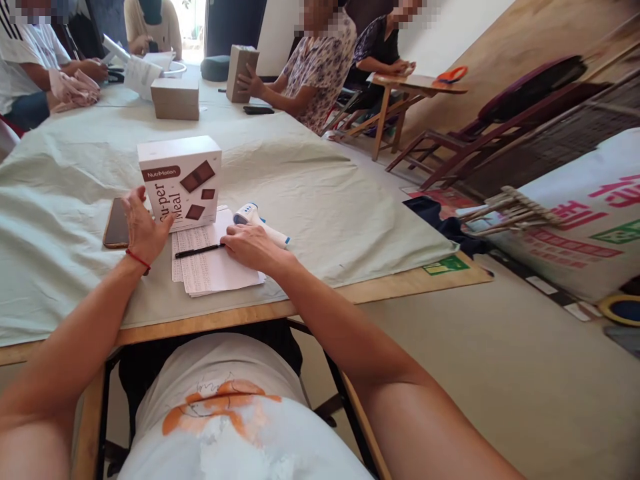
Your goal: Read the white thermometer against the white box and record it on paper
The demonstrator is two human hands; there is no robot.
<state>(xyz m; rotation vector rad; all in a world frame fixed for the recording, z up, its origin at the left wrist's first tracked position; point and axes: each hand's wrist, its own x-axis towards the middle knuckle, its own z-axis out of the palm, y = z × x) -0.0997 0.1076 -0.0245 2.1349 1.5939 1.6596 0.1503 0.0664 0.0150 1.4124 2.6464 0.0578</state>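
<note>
A white and brown "NutriMotion" carton [193,183] stands upright on the table in front of me. My left hand [145,227] grips its lower left corner, thumb across the front face and fingers along the side. My right hand [250,245] rests on a stack of printed sheets [215,277], its curled fingers at the right end of a black pen [197,251]. Just behind that hand lies a white and blue handheld device [250,215], partly covered. A dark phone [116,223] lies left of the carton, partly hidden by my left hand.
A pale cloth [300,173] with wrinkles covers the table. Farther back are a plain cardboard box [175,100] and another box [240,73] in a co-worker's hand. Several people sit around. Folding chairs [500,120] and a large printed sack [585,220] stand at right.
</note>
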